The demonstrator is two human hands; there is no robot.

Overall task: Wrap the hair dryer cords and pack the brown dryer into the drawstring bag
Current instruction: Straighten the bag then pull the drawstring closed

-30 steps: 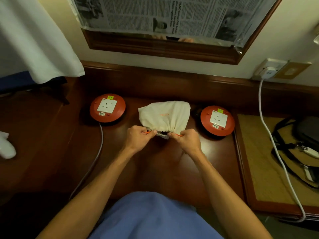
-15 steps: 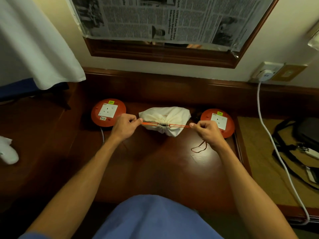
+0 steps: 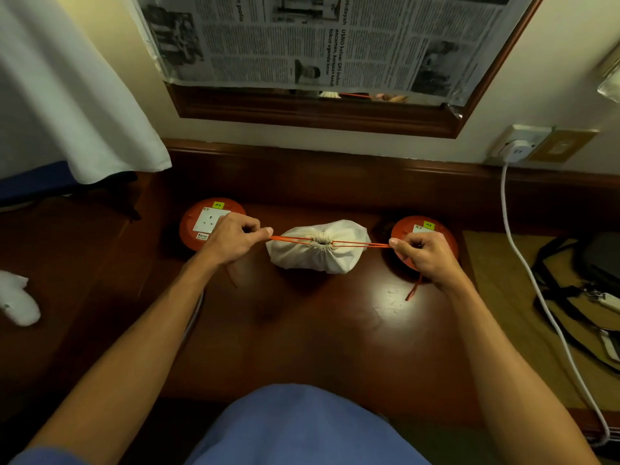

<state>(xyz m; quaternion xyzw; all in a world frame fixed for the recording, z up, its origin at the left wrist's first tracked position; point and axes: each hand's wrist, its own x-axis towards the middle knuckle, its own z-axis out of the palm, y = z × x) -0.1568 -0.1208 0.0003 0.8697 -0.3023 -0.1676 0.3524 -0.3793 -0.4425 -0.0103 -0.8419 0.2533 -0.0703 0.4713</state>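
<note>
The orange cord point(image 3: 288, 239) is pinched at one end by the left hand point(image 3: 231, 238) and at the other by the right hand point(image 3: 426, 256), and is held taut between them. The cream bag point(image 3: 318, 253), its mouth gathered tight, is set on the wooden desk point(image 3: 302, 330) between the hands. A red socket reel point(image 3: 198, 219) is partly covered by each hand.

wooden desk point(image 3: 318, 330) | drawstring bag point(image 3: 315, 255) (cinched) between two red socket reels point(image 3: 198, 223)
</note>
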